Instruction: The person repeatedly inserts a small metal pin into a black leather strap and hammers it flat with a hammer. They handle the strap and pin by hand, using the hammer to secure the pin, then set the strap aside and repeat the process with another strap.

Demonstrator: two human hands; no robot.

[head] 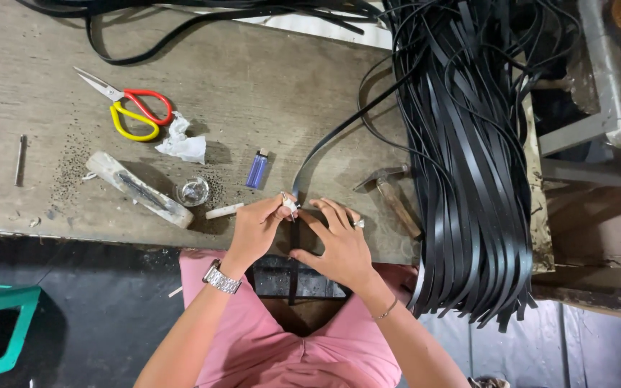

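On the worn table (267, 79), from the left, lie a metal rod (21, 159), scissors (132, 109) with red and yellow handles, a crumpled tissue (181, 142), a pale block (139, 190), a small glass dish (193, 191) and a blue lighter (256, 169). At the near edge the left hand (256, 228) is closed, pinching a small pale piece (290, 205) at its fingertips against a black strap (320, 154), while the right hand (339, 244) lies open and flat, fingers spread, pressing the same strap onto the table. Further right rest a hammer (391, 192) and a thick bundle of black straps (468, 158) hanging over the edge.
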